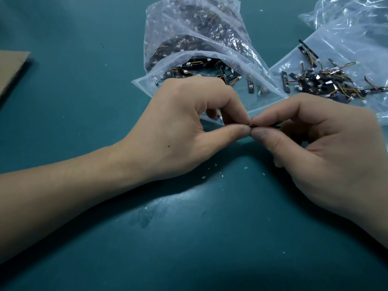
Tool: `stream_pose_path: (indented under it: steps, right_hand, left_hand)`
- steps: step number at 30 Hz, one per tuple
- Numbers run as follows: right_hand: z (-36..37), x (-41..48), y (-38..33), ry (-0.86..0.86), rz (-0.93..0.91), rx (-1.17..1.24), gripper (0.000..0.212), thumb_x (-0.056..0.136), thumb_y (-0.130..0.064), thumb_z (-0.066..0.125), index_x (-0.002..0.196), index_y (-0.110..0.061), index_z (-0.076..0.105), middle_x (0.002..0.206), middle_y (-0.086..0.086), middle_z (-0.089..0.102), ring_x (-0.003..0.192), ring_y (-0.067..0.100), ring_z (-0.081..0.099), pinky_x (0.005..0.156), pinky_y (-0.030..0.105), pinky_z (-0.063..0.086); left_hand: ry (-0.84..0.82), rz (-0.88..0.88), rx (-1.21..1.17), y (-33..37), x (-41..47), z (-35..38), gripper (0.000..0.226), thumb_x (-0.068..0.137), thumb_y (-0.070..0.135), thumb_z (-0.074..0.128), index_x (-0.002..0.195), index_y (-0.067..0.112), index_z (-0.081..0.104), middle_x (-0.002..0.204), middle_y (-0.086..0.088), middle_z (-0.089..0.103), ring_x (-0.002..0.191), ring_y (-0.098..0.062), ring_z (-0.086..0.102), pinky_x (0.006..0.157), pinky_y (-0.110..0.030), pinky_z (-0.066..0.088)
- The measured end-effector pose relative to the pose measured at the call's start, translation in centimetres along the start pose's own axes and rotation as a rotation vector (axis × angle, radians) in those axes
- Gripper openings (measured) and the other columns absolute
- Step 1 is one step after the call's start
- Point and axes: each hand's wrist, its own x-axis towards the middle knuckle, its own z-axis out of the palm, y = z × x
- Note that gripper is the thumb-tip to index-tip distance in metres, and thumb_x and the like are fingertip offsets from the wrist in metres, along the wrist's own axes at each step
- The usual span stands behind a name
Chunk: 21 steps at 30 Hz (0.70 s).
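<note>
Pinching a thin black strip (pixel 266 125).

The table top (pixel 84 114) is teal and smooth, with a soft sheen. The far bag (pixel 189 38) and the right bag (pixel 346 49) are clear plastic film, crinkled and glossy. The loose boards (pixel 315 81) on the right bag look matt black, their thin wires plastic-coated. The thin strip (pixel 251 124) looks dark and matt. The cardboard (pixel 10 68) at left is matt brown.
</note>
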Motion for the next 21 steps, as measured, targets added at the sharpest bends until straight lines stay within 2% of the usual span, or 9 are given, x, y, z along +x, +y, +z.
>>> stream_pose_path:
  steps: [5, 8, 13, 21]
  right_hand:
    - [0.17, 0.08, 0.28, -0.004, 0.056, 0.04, 0.007, 0.093, -0.034, 0.073, 0.1, -0.035, 0.072, 0.081, -0.012, 0.071, 0.05, 0.023, 0.062, 0.048, 0.041, 0.048]
    - [0.09, 0.17, 0.35, -0.014, 0.056, 0.021, 0.005, 0.093, -0.035, 0.073, 0.097, -0.032, 0.074, 0.076, -0.012, 0.07, 0.052, 0.022, 0.062, 0.048, 0.037, 0.047]
    - [0.09, 0.12, 0.28, -0.027, 0.063, 0.038, 0.008, 0.093, -0.038, 0.071, 0.097, -0.031, 0.074, 0.079, -0.004, 0.073, 0.053, 0.022, 0.063, 0.051, 0.041, 0.049]
    - [0.08, 0.11, 0.33, -0.046, 0.068, 0.066, 0.011, 0.092, -0.04, 0.07, 0.096, -0.031, 0.074, 0.079, -0.005, 0.073, 0.055, 0.023, 0.063, 0.052, 0.043, 0.051]
  left_hand:
    - [0.023, -0.006, 0.027, 0.25, -0.09, 0.11, 0.004, 0.09, 0.021, 0.077, 0.091, 0.018, 0.074, 0.084, 0.014, 0.067, 0.079, 0.002, 0.058, 0.077, -0.011, 0.041]
    - [0.002, -0.002, 0.047, 0.3, -0.08, 0.14, 0.004, 0.091, 0.02, 0.076, 0.091, 0.018, 0.072, 0.085, 0.013, 0.065, 0.079, 0.0, 0.057, 0.077, -0.009, 0.039]
    - [-0.013, 0.01, 0.054, 0.32, -0.05, 0.07, 0.005, 0.091, 0.02, 0.075, 0.091, 0.017, 0.071, 0.085, 0.01, 0.065, 0.079, -0.006, 0.059, 0.077, -0.012, 0.041]
    - [-0.018, 0.026, 0.037, 0.37, -0.14, -0.02, 0.005, 0.091, 0.018, 0.075, 0.089, 0.016, 0.07, 0.084, 0.008, 0.066, 0.08, -0.01, 0.061, 0.077, -0.018, 0.046]
